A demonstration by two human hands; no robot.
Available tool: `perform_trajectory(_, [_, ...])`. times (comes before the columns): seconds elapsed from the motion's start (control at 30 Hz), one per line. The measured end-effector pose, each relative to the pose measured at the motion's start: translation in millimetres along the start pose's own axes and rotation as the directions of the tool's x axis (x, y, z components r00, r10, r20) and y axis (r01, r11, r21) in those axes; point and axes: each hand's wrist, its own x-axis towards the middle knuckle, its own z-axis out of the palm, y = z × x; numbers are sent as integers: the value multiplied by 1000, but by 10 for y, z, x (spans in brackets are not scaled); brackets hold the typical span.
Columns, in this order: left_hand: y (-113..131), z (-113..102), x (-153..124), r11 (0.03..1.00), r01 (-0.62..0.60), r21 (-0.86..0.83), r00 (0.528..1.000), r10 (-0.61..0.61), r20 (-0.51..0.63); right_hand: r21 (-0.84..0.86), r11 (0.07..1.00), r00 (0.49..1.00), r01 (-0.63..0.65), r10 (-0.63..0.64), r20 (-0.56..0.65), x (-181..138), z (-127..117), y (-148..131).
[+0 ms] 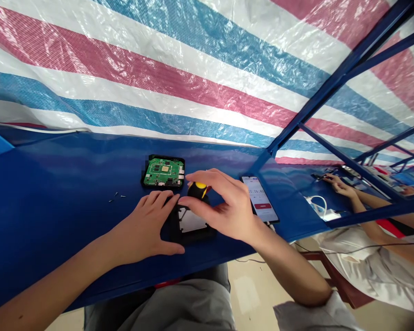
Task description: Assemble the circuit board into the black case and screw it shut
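Observation:
My right hand (224, 202) grips a screwdriver by its yellow and black handle (198, 189). The shaft points down toward a black casing half (174, 230) with a silvery metal plate (191, 221) inside. My left hand (152, 225) rests at the casing's left side, fingers stretched out and thumb along the near edge. Just beyond my hands lies a green circuit board (158, 170) in a black shell (148, 185). Several small screws (116, 194) lie on the blue table left of it. My right hand hides part of the casing and where the tip meets it.
A phone (262, 200) showing a running timer lies right of my right hand. Behind the table (55, 184) hangs a striped plastic sheet (158, 73). Blue metal bars (317, 87) stand at the right; past them are another person's hands (338, 186) and a white cable (319, 204).

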Motion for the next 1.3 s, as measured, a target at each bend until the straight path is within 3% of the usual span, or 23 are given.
perform_trajectory(0.53, [-36, 7, 33, 999, -30, -31, 999, 30, -15, -121, 992, 998, 34, -41, -55, -23, 44, -18])
perform_trajectory(0.7, [-34, 8, 33, 999, -27, -26, 1000, 27, 13, -159, 987, 999, 38, -41, -13, -20, 42, -60])
perform_trajectory(0.93, [-42, 4, 30, 999, -41, -21, 999, 40, -29, 98, 988, 981, -117, 100, 163, 26, -39, -99])
perform_trajectory(1.1, [-68, 21, 34, 999, -33, -39, 999, 32, -26, 80, 993, 992, -89, 81, 102, 48, -42, -77])
perform_trajectory(1.3, [-70, 17, 35, 998, -39, -44, 999, 37, -29, 170, 973, 972, -157, 122, 199, 54, -47, -68])
